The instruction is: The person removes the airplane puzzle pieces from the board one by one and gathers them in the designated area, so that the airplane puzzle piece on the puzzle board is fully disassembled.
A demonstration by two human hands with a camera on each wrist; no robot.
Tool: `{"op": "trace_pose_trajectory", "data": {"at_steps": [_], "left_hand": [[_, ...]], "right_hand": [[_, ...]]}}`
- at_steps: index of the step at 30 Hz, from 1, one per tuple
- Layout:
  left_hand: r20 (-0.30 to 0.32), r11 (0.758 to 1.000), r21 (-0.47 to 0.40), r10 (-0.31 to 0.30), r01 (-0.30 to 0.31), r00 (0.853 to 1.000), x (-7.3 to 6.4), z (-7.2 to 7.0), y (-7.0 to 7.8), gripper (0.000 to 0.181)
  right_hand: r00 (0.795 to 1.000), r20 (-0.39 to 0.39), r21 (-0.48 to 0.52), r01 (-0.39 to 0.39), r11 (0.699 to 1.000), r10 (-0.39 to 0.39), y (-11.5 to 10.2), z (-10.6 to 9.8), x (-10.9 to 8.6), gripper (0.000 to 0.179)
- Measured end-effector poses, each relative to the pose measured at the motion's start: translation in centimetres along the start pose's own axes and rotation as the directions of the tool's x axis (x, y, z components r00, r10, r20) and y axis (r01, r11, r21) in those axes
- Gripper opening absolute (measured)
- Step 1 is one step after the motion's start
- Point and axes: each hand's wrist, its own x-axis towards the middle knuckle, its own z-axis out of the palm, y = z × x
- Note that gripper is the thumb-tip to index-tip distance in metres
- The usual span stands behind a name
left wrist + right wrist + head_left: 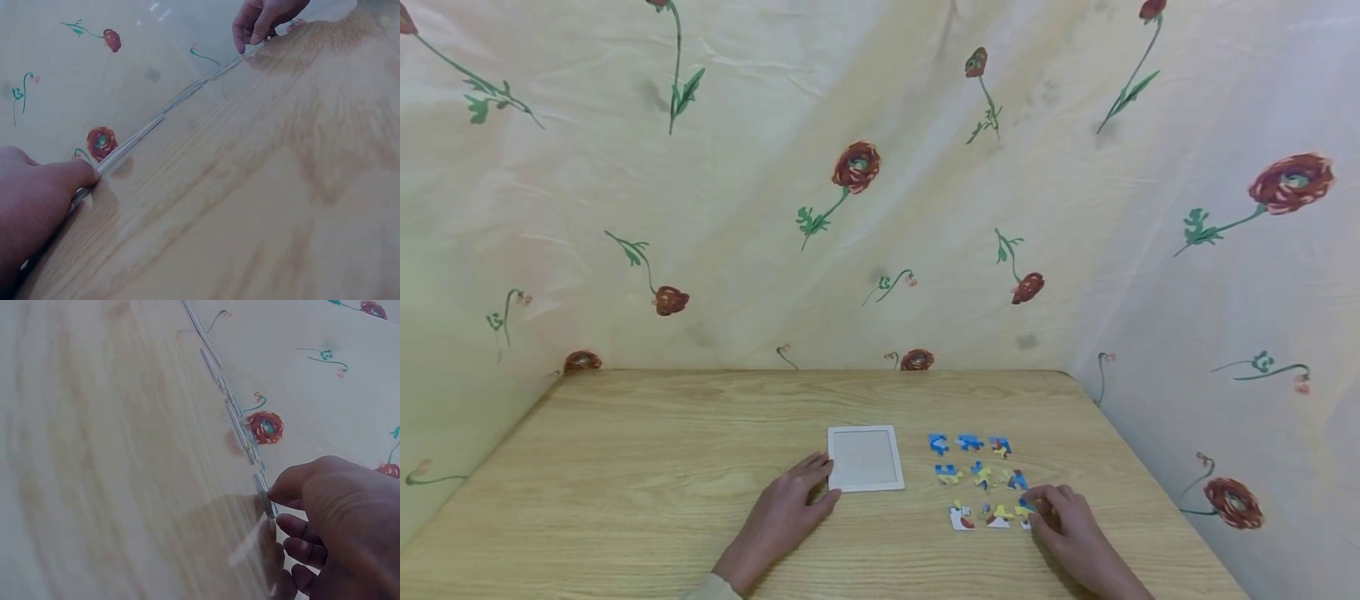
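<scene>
A flat square white puzzle frame [898, 467] lies on the wooden table. At its left edge rests my left hand [786, 504], thumb by the near corner and fingers farther up the side. In the left wrist view the thumb [78, 172] touches the frame's edge; the other fingers are hidden. Colourful jigsaw pieces [982, 474] lie in three rows to the right of the frame. My right hand [1071, 529] pinches the jigsaw piece [1024, 507] at the near right end, between thumb and forefinger. The other fingers curl loosely in the right wrist view.
The wooden table [662, 467] extends to a floral cloth [760, 275] hanging behind it and at both sides. The right table edge [1157, 483] runs past my right hand. Bare wood lies left of the frame.
</scene>
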Motion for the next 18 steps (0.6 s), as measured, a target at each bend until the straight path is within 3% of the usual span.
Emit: {"op": "trace_pose_trajectory", "data": {"at_steps": [18], "left_hand": [[-0.003,1.000,-0.011,0.004,-0.004,1.000,-0.11,-0.11,-0.02,0.045]], "right_hand": [[0.999,-0.014,0.012,-0.029,1.000,0.029,-0.02,0.13,-0.05,0.021]]}}
